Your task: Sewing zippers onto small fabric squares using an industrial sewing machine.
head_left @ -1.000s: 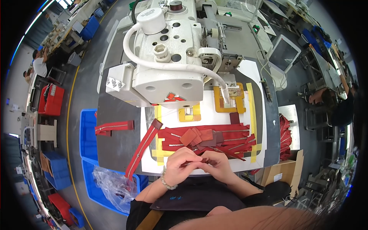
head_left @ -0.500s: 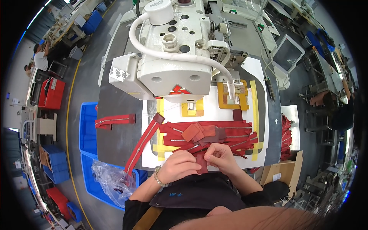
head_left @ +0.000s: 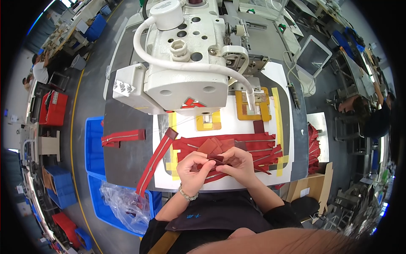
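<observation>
Between my two hands is a small dark red fabric piece (head_left: 216,159), bent so that its layers stand slightly apart. My left hand (head_left: 193,170) pinches its left end with thumb and fingers. The right hand (head_left: 238,167) grips the other end in the same way. Just beyond them lies a heap of red zippers (head_left: 262,144) with metal teeth. Flat orange-red patches (head_left: 210,145) rest on that heap, partly covered by my fingers. A single red zipper (head_left: 154,160) with a dark end patch slants over the table edge to the left.
A white sewing machine (head_left: 186,80) stands across the table, with yellow frame plates (head_left: 253,111) by its head. Another red zipper (head_left: 123,137) lies at the left. Blue bins (head_left: 95,158) sit beside the table. On the right are a cardboard box (head_left: 312,188) and more red zippers (head_left: 313,148).
Both hands have risen away from my body to the heap's near edge, carrying the fabric piece. It hung flat before and is now bent between my fingers. The view has shifted slightly.
</observation>
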`<state>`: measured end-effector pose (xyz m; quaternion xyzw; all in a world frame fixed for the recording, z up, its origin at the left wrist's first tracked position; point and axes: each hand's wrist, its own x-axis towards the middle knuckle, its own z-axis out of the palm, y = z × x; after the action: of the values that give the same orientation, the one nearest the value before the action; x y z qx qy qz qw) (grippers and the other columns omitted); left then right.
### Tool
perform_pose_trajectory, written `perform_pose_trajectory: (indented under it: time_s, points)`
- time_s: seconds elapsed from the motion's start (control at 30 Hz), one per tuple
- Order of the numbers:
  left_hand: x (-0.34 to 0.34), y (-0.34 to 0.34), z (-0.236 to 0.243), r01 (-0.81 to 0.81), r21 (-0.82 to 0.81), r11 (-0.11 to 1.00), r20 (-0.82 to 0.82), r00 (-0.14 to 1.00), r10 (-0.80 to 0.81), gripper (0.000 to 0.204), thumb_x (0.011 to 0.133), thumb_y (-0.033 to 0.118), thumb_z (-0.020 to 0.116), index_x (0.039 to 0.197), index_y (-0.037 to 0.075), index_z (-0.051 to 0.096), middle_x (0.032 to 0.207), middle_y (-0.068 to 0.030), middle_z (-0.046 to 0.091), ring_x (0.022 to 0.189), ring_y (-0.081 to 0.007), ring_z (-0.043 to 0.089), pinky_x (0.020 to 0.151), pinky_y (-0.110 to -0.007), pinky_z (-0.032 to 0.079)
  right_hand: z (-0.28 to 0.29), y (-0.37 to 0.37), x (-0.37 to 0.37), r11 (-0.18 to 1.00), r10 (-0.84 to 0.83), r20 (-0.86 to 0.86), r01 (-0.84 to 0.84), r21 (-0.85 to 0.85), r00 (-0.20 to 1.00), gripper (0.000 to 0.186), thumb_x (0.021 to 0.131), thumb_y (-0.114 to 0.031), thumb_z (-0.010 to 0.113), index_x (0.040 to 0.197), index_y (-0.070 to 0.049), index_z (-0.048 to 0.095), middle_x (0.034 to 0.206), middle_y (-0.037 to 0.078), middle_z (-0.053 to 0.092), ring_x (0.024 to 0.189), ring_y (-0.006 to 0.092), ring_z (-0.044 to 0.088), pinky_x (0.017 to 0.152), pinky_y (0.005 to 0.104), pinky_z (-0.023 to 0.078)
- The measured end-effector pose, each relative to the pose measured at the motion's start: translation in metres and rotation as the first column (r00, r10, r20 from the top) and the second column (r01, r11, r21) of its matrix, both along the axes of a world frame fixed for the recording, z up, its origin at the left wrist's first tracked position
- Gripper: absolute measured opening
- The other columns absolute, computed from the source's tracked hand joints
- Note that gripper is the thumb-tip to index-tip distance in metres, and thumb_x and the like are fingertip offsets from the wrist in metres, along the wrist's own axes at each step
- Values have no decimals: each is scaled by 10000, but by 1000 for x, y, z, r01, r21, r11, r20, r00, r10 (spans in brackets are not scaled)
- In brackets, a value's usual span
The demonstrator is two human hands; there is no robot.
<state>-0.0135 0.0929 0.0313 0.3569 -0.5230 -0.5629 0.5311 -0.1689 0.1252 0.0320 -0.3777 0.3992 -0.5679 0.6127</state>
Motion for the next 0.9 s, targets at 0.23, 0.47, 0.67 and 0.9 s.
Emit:
perform_pose_trajectory:
  time_s: [0.23, 0.47, 0.67, 0.9]
  points:
    - [-3, -1, -9, -32, 36, 999, -23, 999, 33, 113, 772, -120, 656, 792, -28, 592, 806, -103, 626, 696, -124, 605, 629, -222, 494, 0, -3, 3, 996, -33, 18, 31, 88, 999, 139, 794, 50, 686, 869, 10, 576, 838, 78, 654, 740, 89, 638, 650, 203, 521]
    - [-6, -1, -7, -36, 51, 998, -42, 998, 38, 112, 776, -112, 654, 792, -23, 587, 811, -102, 627, 717, -122, 599, 642, -221, 480, 0, -4, 5, 988, -86, 33, 81, 133, 996, 127, 787, 77, 669, 803, 10, 562, 756, 86, 638, 626, 103, 626, 552, 205, 513]
    - [-7, -8, -6, -41, -51, 998, 39, 998, 43, 117, 764, -99, 670, 778, -17, 587, 841, -99, 621, 749, -119, 582, 682, -226, 467, -2, -3, 4, 987, -102, 48, 95, 133, 994, 150, 777, 65, 689, 807, 0, 557, 758, 62, 630, 638, 83, 615, 561, 194, 503]
    - [-12, -3, -8, -60, 24, 998, -70, 996, 61, 114, 772, -106, 659, 763, -18, 587, 835, -99, 619, 737, -119, 576, 670, -220, 459, -5, -1, 3, 990, -102, 23, 99, 99, 995, 155, 765, 102, 677, 802, 14, 555, 755, 95, 635, 632, 108, 624, 564, 216, 517]
